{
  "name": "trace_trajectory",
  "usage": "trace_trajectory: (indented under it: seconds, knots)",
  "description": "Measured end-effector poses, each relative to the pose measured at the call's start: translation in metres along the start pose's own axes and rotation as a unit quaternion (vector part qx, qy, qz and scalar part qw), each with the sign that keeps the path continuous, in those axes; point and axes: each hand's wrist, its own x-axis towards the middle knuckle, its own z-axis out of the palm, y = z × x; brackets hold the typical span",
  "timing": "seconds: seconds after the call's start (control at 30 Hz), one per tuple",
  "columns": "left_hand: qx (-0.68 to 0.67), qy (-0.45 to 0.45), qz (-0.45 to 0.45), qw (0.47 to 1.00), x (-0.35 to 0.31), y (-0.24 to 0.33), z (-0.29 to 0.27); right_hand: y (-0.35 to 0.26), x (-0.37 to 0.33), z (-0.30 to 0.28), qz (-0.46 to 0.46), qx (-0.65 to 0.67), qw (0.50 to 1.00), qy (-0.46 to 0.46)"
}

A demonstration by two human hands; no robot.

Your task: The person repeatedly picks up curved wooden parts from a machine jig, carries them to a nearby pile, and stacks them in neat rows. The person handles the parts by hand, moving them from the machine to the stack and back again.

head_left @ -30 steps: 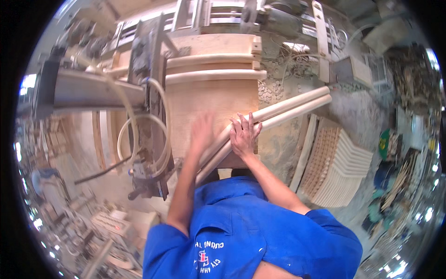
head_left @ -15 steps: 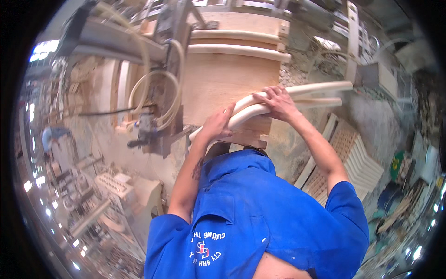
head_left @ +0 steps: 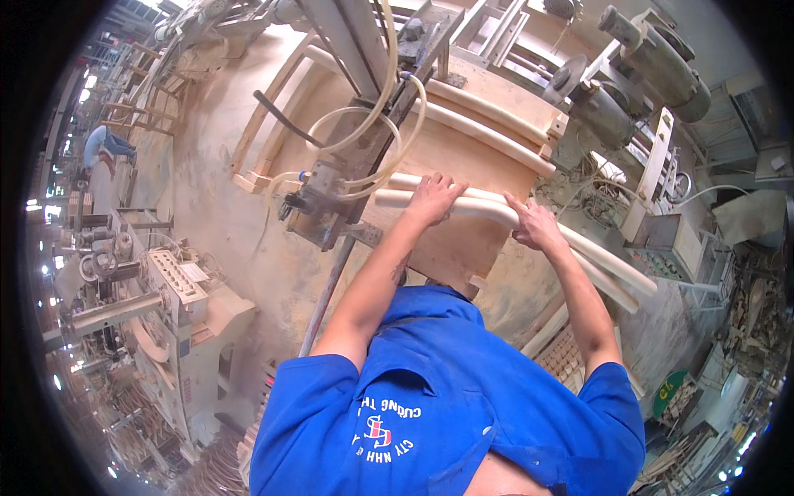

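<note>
Two long, pale, curved wooden poles lie side by side over a flat wooden board [head_left: 486,172], slanting down to the right. My left hand [head_left: 436,198] is closed over both near their left part, its fingers reaching the far pole [head_left: 610,255]. Gripping the pair around their bend is my right hand [head_left: 536,225], thumb and fingers about them. The near pole [head_left: 475,210] passes under both hands. Its left end lies close to a metal machine head [head_left: 318,198]. Two similar poles, the nearer one [head_left: 488,142] in plain sight, rest at the board's far side.
Pale hoses [head_left: 395,161] loop around the machine's upright at my left. Large motors [head_left: 608,112] stand at the far right. Stacked wooden parts [head_left: 564,360] lie by my right elbow. At the far left a person [head_left: 107,149] bends over; a machine [head_left: 194,314] stands nearer.
The view has turned. The poles now slope down to the right instead of up, with their left ends over the board near the machine head. Both hands keep hold of them.
</note>
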Motion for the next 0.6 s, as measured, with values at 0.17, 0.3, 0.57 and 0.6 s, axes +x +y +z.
trace_trajectory:
  seconds: [0.17, 0.3, 0.57, 0.6]
  knots:
    - [-0.082, 0.158, 0.09, 0.98, -0.061, 0.029, -0.033, -0.016, 0.019, -0.008, 0.031, -0.039, 0.998, 0.049]
    - [-0.297, -0.027, 0.089, 0.95, -0.181, 0.035, -0.111, -0.053, 0.058, -0.017, 0.021, 0.008, 0.999, 0.046]
    - [-0.603, -0.043, -0.447, 0.659, -0.378, -0.136, -0.19, -0.145, 0.143, -0.033, -0.012, 0.071, 0.997, 0.027]
    - [-0.577, 0.011, -0.473, 0.666, -0.383, -0.155, -0.171, -0.159, 0.158, -0.031, -0.018, 0.074, 0.997, 0.025]
